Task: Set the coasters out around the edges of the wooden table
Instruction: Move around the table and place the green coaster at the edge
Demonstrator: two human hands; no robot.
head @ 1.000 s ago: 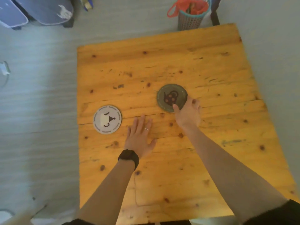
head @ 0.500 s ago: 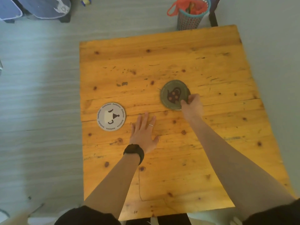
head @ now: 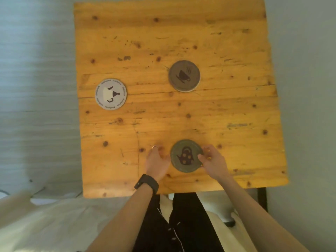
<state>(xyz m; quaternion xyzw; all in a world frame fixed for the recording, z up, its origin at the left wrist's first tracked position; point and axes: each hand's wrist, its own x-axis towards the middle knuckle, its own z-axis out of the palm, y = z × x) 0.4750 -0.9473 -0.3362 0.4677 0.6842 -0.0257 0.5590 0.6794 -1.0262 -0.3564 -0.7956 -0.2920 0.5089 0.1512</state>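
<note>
A home living space, by the look of it: a knotty, scuffed pine bench (head: 181, 42) carries café-style drink coasters (head: 184, 76), and pale grey plank flooring (head: 36, 70) surrounds it.

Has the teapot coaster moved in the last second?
Yes. The teapot coaster went from mid-table, level with the white coaster, toward the table's near edge, uncovering a cup coaster.
</note>
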